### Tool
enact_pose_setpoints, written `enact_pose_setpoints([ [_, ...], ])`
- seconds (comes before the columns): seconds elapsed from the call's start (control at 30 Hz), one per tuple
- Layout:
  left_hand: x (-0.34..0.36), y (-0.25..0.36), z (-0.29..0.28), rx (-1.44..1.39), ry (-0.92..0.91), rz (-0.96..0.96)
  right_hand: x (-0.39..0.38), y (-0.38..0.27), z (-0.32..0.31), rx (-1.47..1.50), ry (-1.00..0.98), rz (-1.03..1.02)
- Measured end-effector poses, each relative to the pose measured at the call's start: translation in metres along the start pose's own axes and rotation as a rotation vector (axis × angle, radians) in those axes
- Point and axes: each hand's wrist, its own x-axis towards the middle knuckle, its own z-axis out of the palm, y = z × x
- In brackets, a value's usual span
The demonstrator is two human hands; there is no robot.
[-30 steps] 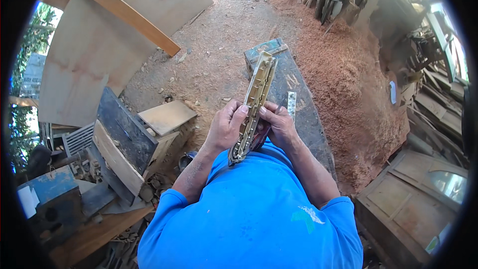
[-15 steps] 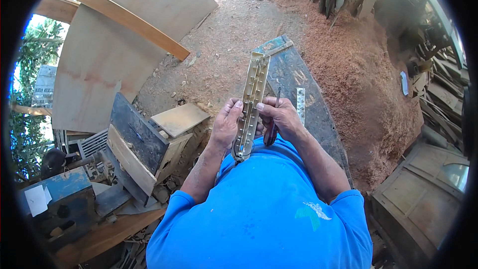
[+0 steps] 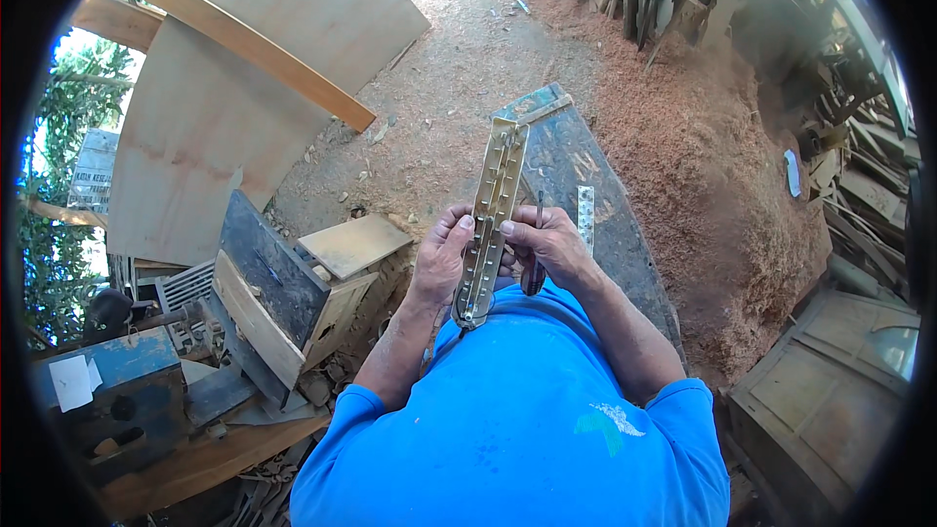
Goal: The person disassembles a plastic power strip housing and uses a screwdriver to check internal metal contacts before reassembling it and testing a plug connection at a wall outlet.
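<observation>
A long, narrow yellowish casing point(image 3: 499, 171) with rows of small posts inside is held upright in front of my blue shirt. My left hand point(image 3: 439, 259) grips its left edge, thumb on the rim. My right hand point(image 3: 558, 246) pinches the right edge between thumb and fingers. Also in that hand is a screwdriver point(image 3: 533, 278), its dark reddish handle down and its thin shaft pointing up. A dark cord or wire shows at the casing's near end. Beyond my right hand, a pale strip with a row of dots point(image 3: 585, 215) lies on the dark, worn bench point(image 3: 630, 259).
Reddish sawdust point(image 3: 717, 195) is heaped right of the bench. To the left stand a large plywood sheet point(image 3: 210, 137), a wooden beam point(image 3: 244, 44) and stacked boards point(image 3: 356, 246). A panelled wooden door point(image 3: 830, 381) lies at lower right, with scrap wood behind.
The view has tilted slightly, so the scene sits a little lower. Both hands keep their hold on the casing, and the screwdriver stays in my right hand.
</observation>
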Motion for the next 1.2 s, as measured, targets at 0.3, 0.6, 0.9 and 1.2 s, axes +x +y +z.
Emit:
enact_pose_setpoints([
  [0.3,-0.006,0.000,0.026,0.209,0.080,0.020,0.000,0.005,-0.017,-0.188,0.107,-0.063],
  [0.6,-0.010,0.004,0.032,0.349,0.043,0.022,0.006,-0.013,-0.015,-0.209,0.234,-0.136],
  [0.9,-0.015,-0.005,0.026,0.800,0.141,0.292,0.007,-0.001,0.020,0.052,0.482,-0.416],
  [1.2,-0.020,-0.009,0.031,1.136,0.156,0.511,0.002,0.007,0.012,0.012,0.310,-0.315],
])
